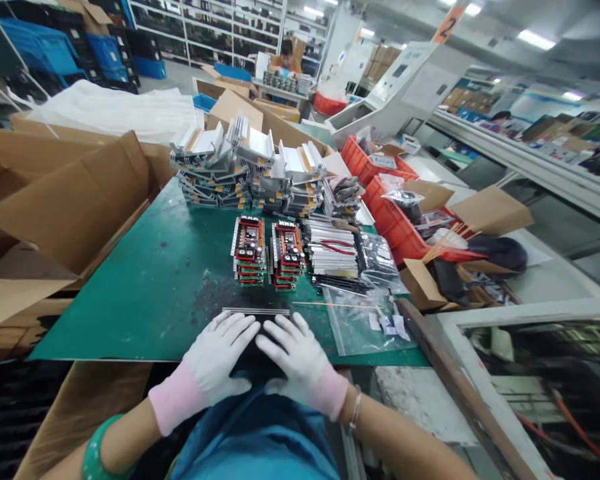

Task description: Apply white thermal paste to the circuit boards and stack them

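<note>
My left hand (220,353), in a white glove with a pink cuff, lies flat at the table's front edge with fingers stretched out. Beside it, my right hand (300,357) is gloved the same way and also flat, its fingers spread. Just past the fingertips lies a thin metal strip (255,311); whether the fingers touch it I cannot tell. Beyond are two stacks of circuit boards, a left stack (250,250) and a right stack (287,253), with red and orange parts on top. Neither hand appears to hold anything.
Silver metal profiles (260,160) are piled at the back of the green table (145,287). Right of the boards lie metal bars (333,257), red-handled pliers (337,247) and plastic bags (375,337). Cardboard boxes (80,200) stand left, red bins (400,220) right. A person (286,63) sits far back.
</note>
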Demonstrator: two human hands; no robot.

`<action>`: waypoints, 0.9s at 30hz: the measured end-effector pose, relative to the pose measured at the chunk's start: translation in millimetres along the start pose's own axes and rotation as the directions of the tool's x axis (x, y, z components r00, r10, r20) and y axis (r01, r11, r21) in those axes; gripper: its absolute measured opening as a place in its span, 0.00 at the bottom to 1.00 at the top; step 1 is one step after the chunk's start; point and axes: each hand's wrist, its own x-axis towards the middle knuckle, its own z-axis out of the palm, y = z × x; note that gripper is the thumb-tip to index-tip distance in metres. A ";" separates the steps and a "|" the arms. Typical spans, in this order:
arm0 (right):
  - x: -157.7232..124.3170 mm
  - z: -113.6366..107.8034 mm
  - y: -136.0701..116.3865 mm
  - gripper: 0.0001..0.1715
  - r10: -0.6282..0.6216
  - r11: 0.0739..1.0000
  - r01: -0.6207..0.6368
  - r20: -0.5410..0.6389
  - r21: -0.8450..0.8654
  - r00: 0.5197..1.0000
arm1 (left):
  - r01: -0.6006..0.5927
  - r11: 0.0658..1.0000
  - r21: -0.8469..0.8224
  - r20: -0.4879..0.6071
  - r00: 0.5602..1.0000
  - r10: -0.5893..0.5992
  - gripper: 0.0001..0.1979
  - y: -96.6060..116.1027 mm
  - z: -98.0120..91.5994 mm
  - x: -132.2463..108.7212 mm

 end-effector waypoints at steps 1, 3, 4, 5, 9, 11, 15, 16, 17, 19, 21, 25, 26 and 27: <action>-8.9 11.7 -7.4 0.33 -0.001 0.997 -0.001 -0.024 -0.073 1.000 | -0.018 1.000 0.009 -0.014 1.000 0.018 0.38 -1.6 -0.2 -1.6; -21.9 29.6 -11.2 0.26 -0.033 0.986 0.016 -0.101 -0.166 0.994 | -0.043 0.999 0.032 -0.029 0.999 0.044 0.37 -3.9 -0.7 -3.1; -25.9 34.5 -9.7 0.24 -0.049 0.982 0.023 -0.132 -0.188 0.990 | -0.050 0.998 0.039 -0.033 0.998 0.051 0.36 -4.4 -1.2 -3.1; -28.1 36.4 -7.3 0.23 -0.062 0.981 0.033 -0.148 -0.193 0.987 | -0.053 0.998 0.040 -0.034 0.998 0.054 0.36 -4.7 -2.1 -2.9; -25.0 21.8 2.2 0.21 -0.056 0.990 0.038 -0.130 -0.136 0.990 | -0.071 0.997 0.040 -0.024 0.997 0.072 0.36 -5.8 -10.8 0.1; -20.0 10.7 6.6 0.25 -0.021 0.994 0.007 -0.127 -0.105 0.992 | -0.098 0.993 0.064 -0.045 0.994 0.101 0.35 -9.2 -16.8 2.3; -10.7 0.2 15.7 0.31 0.026 0.996 -0.044 -0.228 -0.072 0.973 | -0.111 0.991 0.075 -0.107 0.987 0.119 0.26 -21.7 -23.2 8.9; -8.8 -0.1 17.4 0.31 0.028 0.997 -0.046 -0.254 -0.064 0.967 | -0.105 0.992 0.070 -0.120 0.986 0.113 0.25 -24.8 -23.4 10.8; -7.0 -0.2 18.6 0.31 0.031 0.997 -0.048 -0.277 -0.053 0.960 | -0.103 0.992 0.068 -0.136 0.984 0.111 0.25 -27.4 -23.2 12.7; -3.8 -0.4 20.0 0.30 0.039 0.998 -0.052 -0.310 -0.033 0.950 | -0.115 0.991 0.070 -0.168 0.978 0.125 0.26 -30.5 -23.1 16.0; -1.8 -1.0 20.0 0.29 0.043 0.998 -0.052 -0.327 -0.019 0.944 | -0.133 0.988 0.076 -0.196 0.970 0.145 0.26 -30.9 -23.3 17.9; -6.7 3.1 13.3 0.29 0.062 0.998 -0.067 -0.342 -0.001 0.938 | -0.128 0.987 0.093 -0.252 0.956 0.148 0.22 -26.4 -17.5 10.9; -10.6 6.7 9.6 0.28 0.078 0.997 -0.081 -0.345 0.005 0.935 | -0.134 0.986 0.095 -0.260 0.953 0.155 0.21 -25.0 -13.0 5.8; -15.6 11.2 4.8 0.27 0.094 0.995 -0.097 -0.347 0.009 0.933 | -0.143 0.985 0.096 -0.257 0.952 0.163 0.19 -23.7 -7.3 -0.6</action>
